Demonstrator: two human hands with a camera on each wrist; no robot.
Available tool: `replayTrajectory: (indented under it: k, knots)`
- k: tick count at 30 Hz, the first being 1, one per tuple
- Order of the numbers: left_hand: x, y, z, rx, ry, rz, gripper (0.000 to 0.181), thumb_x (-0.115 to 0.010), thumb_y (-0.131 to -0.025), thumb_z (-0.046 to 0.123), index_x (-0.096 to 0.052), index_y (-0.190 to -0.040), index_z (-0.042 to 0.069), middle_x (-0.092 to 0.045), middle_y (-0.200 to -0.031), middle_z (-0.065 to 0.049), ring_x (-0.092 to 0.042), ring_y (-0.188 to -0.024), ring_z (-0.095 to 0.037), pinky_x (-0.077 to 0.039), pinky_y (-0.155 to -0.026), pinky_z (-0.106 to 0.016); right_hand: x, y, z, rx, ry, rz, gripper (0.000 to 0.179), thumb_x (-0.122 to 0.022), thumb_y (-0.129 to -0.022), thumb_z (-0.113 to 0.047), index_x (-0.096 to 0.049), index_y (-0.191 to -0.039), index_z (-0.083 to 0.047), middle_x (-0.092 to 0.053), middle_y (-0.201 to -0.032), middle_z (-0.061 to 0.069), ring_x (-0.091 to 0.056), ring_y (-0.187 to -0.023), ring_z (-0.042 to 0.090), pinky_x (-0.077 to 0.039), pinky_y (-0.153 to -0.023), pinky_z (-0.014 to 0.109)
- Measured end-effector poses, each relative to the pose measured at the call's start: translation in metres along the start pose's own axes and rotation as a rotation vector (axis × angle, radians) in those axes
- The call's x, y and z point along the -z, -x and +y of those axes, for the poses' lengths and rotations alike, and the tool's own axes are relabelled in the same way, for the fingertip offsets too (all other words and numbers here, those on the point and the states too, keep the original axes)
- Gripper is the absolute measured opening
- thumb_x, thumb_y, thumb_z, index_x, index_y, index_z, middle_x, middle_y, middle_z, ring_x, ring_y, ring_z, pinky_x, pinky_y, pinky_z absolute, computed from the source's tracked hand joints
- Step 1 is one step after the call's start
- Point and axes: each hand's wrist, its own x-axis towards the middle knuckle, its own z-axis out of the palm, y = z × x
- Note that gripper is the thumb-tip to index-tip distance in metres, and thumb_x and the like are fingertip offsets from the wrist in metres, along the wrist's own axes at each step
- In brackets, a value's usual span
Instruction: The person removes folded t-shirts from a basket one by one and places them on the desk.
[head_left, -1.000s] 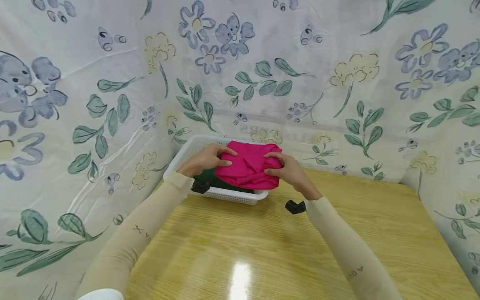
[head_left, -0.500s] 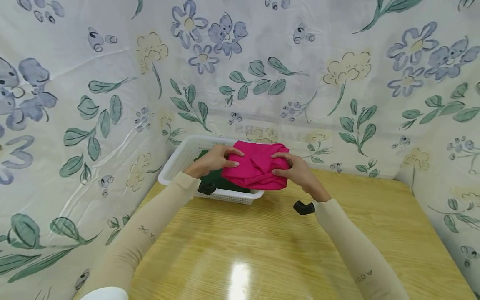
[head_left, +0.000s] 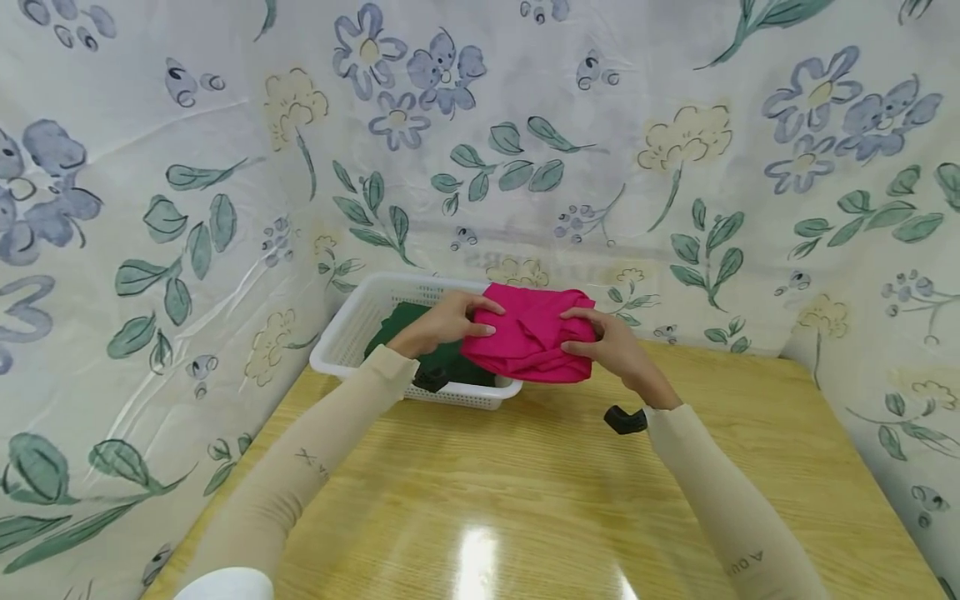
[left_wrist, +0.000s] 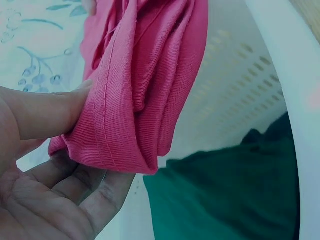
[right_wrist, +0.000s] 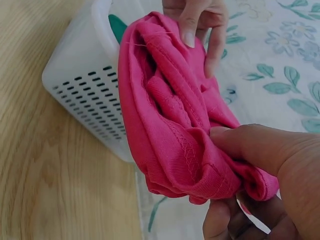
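Observation:
A folded pink knit garment (head_left: 528,333) is held up between both hands, over the right end of a white basket (head_left: 341,350). My left hand (head_left: 450,321) pinches its left end, thumb on one face and fingers on the other, as the left wrist view shows. The right hand (head_left: 615,346) grips the opposite end the same way. In the right wrist view, stitched seams and several folded layers of the garment (right_wrist: 170,115) show. Dark green cloth (head_left: 405,321) lies inside the basket, partly hidden by the left hand and the pink garment.
The basket stands at the back left of a wooden table (head_left: 480,475), close to a flower-printed fabric wall (head_left: 517,125). Wood surface extends to the right and in front. Black wrist mounts (head_left: 624,419) sit under both wrists.
Both hands have carried the pink garment to the right relative to the basket, so more of the green cloth inside shows. The grip looks the same, and the head view has shifted slightly.

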Motion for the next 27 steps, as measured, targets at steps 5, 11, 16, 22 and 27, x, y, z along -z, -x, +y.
replayTrajectory:
  k: [5,11,16,22,27]
  knots:
    - [-0.009,-0.005,0.006,0.003,0.048,-0.025,0.037,-0.071,-0.098,0.011,-0.069,-0.135,0.013,-0.063,-0.108,-0.011,-0.053,-0.098,-0.025,-0.047,-0.080,-0.032,0.009,0.006,0.006,-0.025,0.008,0.001,0.050,-0.078,-0.094,-0.018,-0.061,-0.141,-0.021,-0.069,-0.113,0.014,-0.063,-0.090,0.023,-0.051,-0.076,0.031]
    - [-0.021,-0.012,0.016,-0.030,0.053,-0.040,0.036,-0.070,-0.098,0.009,-0.070,-0.133,0.012,-0.063,-0.119,-0.010,-0.054,-0.103,-0.025,-0.050,-0.081,-0.032,0.022,0.012,0.013,-0.033,0.011,0.018,0.052,-0.078,-0.094,-0.020,-0.060,-0.142,-0.020,-0.069,-0.115,0.015,-0.063,-0.094,0.025,-0.051,-0.079,0.031]
    - [-0.031,-0.021,0.022,-0.054,0.020,-0.047,0.036,-0.071,-0.097,0.009,-0.070,-0.133,0.012,-0.063,-0.124,-0.008,-0.054,-0.106,-0.024,-0.051,-0.083,-0.030,0.032,0.018,0.023,-0.057,0.011,0.026,0.053,-0.077,-0.095,-0.020,-0.058,-0.144,-0.018,-0.067,-0.113,0.015,-0.062,-0.093,0.025,-0.051,-0.078,0.030]
    - [-0.043,-0.027,0.027,-0.058,0.041,-0.085,0.036,-0.070,-0.097,0.007,-0.069,-0.134,0.009,-0.063,-0.117,-0.011,-0.057,-0.094,-0.024,-0.051,-0.074,-0.028,0.040,0.027,0.031,-0.060,0.021,0.027,0.057,-0.078,-0.094,-0.022,-0.056,-0.147,-0.018,-0.067,-0.105,0.012,-0.060,-0.088,0.023,-0.050,-0.076,0.031]
    - [-0.052,-0.034,0.031,-0.057,0.032,-0.108,0.037,-0.070,-0.097,0.007,-0.069,-0.134,0.009,-0.062,-0.123,-0.009,-0.054,-0.098,-0.022,-0.051,-0.074,-0.028,0.047,0.030,0.040,-0.051,0.029,0.023,0.057,-0.076,-0.096,-0.019,-0.054,-0.148,-0.015,-0.064,-0.100,0.010,-0.057,-0.087,0.022,-0.048,-0.072,0.029]
